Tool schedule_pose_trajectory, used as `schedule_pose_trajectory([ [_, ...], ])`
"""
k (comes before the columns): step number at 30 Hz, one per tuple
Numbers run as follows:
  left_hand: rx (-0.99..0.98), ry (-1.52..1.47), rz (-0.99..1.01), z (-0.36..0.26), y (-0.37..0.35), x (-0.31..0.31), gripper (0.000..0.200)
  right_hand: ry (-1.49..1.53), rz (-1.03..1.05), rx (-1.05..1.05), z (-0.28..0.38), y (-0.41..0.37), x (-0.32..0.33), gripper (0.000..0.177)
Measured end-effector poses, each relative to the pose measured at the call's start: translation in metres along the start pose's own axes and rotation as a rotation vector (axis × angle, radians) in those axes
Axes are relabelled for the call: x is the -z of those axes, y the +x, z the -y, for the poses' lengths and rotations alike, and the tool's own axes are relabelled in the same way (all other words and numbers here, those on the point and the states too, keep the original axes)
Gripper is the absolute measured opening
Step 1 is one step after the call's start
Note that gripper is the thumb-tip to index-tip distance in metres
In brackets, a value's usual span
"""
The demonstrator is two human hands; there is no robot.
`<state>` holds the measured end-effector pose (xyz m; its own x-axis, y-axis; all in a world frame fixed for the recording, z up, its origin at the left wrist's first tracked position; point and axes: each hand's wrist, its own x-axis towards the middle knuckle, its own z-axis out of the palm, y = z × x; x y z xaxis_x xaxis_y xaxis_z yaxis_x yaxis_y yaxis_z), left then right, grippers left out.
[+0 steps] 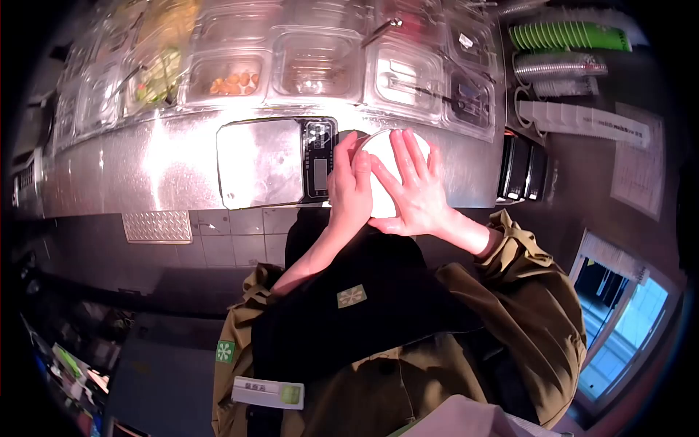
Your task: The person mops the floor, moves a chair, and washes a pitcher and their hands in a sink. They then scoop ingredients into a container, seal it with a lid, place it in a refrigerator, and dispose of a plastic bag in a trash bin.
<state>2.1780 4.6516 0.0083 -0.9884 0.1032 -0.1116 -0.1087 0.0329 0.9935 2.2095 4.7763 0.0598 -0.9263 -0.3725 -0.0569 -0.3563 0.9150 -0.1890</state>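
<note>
A round white lid [380,200] lies in front of me at the counter's near edge, beside the scale. My left hand [349,191] is closed around its left side, thumb resting on top by the rim and fingers curled over the outer edge. Across the top lies my right hand [418,191], fingers stretched out and flat, with its thumb at the near rim. Whatever is under the lid is mostly hidden by my hands. Just left of my left hand sits a digital scale [258,162] with a bare metal plate and a dark display panel.
Clear food tubs [317,69] line the back of the steel counter [160,164], some with utensils; one holds round brown pieces [234,84]. Stacked green cups [568,36] and white lids or cups [582,122] are at right. Black holders [520,167] stand at the counter's right end.
</note>
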Motion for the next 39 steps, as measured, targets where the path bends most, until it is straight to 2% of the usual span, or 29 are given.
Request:
schedule_pose_trajectory([
  [3,-0.051,0.041,0.053,-0.001,0.003,0.003,0.034,0.030,0.002,0.003,-0.001,0.000,0.001,0.083],
  [5,-0.003,0.033,0.098,-0.005,0.004,0.005,0.034,0.037,-0.007,-0.015,0.000,-0.002,0.001,0.084],
  [8,-0.023,-0.044,0.071,-0.003,0.006,0.001,0.037,0.075,-0.118,0.014,-0.007,-0.006,-0.004,0.082],
  [9,0.055,-0.081,0.073,-0.002,0.004,0.002,0.039,0.112,-0.167,0.032,-0.013,-0.006,-0.008,0.080],
  [11,-0.107,0.036,0.034,0.004,0.003,0.004,0.042,0.322,-0.511,-0.046,-0.012,-0.010,-0.011,0.069],
  [12,-0.303,0.221,-0.011,0.020,0.005,0.009,0.047,0.473,-0.718,-0.242,-0.011,-0.023,-0.016,0.061],
  [13,-0.395,0.496,-0.054,0.010,-0.002,0.021,0.046,0.621,-0.918,-0.441,-0.008,-0.044,-0.030,0.052],
  [15,0.035,0.231,0.172,-0.005,-0.019,0.038,0.040,0.929,-1.302,-0.867,-0.004,-0.091,-0.080,0.035],
  [16,0.231,0.082,0.260,-0.009,-0.026,0.042,0.038,0.985,-1.217,-1.001,-0.008,-0.120,-0.134,0.030],
  [17,0.288,0.010,0.295,-0.007,-0.034,0.038,0.034,1.038,-1.128,-1.140,-0.007,-0.143,-0.195,0.026],
  [19,0.438,-0.207,0.261,0.001,-0.039,0.023,0.030,1.924,-0.847,-1.374,0.005,-0.129,-0.263,0.022],
  [20,0.432,-0.180,0.261,-0.013,-0.043,0.019,0.024,2.150,-0.741,-1.346,0.023,-0.106,-0.231,0.023],
  [21,0.345,-0.266,0.382,-0.023,-0.048,0.019,0.023,2.312,-0.716,-1.138,0.029,-0.089,-0.233,0.023],
  [22,0.326,-0.310,0.349,-0.015,-0.044,0.018,0.023,2.432,-0.776,-1.013,0.033,-0.075,-0.234,0.019],
  [23,0.304,-0.351,0.318,-0.004,-0.040,0.018,0.024,2.628,-0.751,-0.929,0.025,-0.062,-0.257,0.025],
  [25,0.282,-0.363,0.307,-0.001,-0.055,0.021,0.028,2.730,-0.850,-0.796,0.032,-0.057,-0.262,0.025],
  [26,0.235,-0.335,0.332,0.002,-0.060,0.025,0.027,2.737,-0.963,-0.777,0.040,-0.064,-0.258,0.027],
  [29,0.173,-0.274,0.262,-0.009,-0.112,0.026,0.028,2.522,-0.917,-0.844,0.056,-0.076,-0.281,0.006],
  [31,0.207,-0.301,0.288,-0.010,-0.132,0.047,0.031,2.426,-0.856,-0.983,0.085,-0.132,-0.251,0.012],
  [33,0.277,-0.362,0.388,-0.006,-0.150,0.070,0.035,2.321,-0.847,-0.812,0.105,-0.188,-0.275,0.014],
  [35,0.365,-0.275,0.340,-0.012,-0.182,0.066,0.039,2.026,-0.851,-0.943,0.120,-0.248,-0.292,0.019],
  [37,0.437,-0.162,0.443,0.006,-0.199,0.072,0.041,0.878,-0.721,-1.099,0.127,-0.311,-0.317,0.019],
  [38,0.519,-0.156,0.454,0.014,-0.209,0.068,0.041,1.780,-1.192,-0.967,0.135,-0.340,-0.309,0.023],
  [39,0.600,-0.148,0.463,0.026,-0.217,0.058,0.042,1.423,-0.977,-1.405,0.135,-0.361,-0.262,0.028],
])
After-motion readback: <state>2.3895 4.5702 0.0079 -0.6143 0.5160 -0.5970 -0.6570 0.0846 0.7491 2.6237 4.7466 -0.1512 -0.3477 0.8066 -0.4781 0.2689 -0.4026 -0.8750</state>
